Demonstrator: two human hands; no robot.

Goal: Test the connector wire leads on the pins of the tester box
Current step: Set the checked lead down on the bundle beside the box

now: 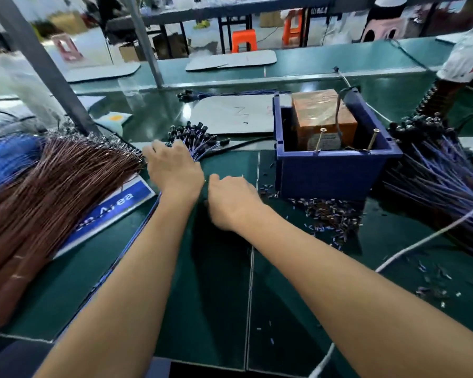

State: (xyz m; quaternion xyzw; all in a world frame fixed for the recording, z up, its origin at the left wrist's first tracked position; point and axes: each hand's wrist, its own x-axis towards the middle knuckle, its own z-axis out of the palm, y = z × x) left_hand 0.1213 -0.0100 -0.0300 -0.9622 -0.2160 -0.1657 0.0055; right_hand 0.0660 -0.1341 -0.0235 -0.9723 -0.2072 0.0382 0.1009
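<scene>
A fan of thin brown wires (52, 186) lies on the matte green surface (219, 282). The left hand (172, 170) reaches into a bunch of blue leads (194, 140), fingers curled among them. The right hand (230, 203) is blurred; I cannot tell its grip. Right of both hands stands the boxy blue plastic tester (331, 148).

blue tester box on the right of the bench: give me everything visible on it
The tester box is a dark blue open-topped bin, plastic by its look, standing upright on the green bench to the right of both hands; neither touches it. Inside sits an orange-brown block under glossy film, with a thin dark wire looping over it. Two metal pins lean against the front rim. Small wire offcuts lie by its base, and a bundle of blue leads lies close on its right.
</scene>
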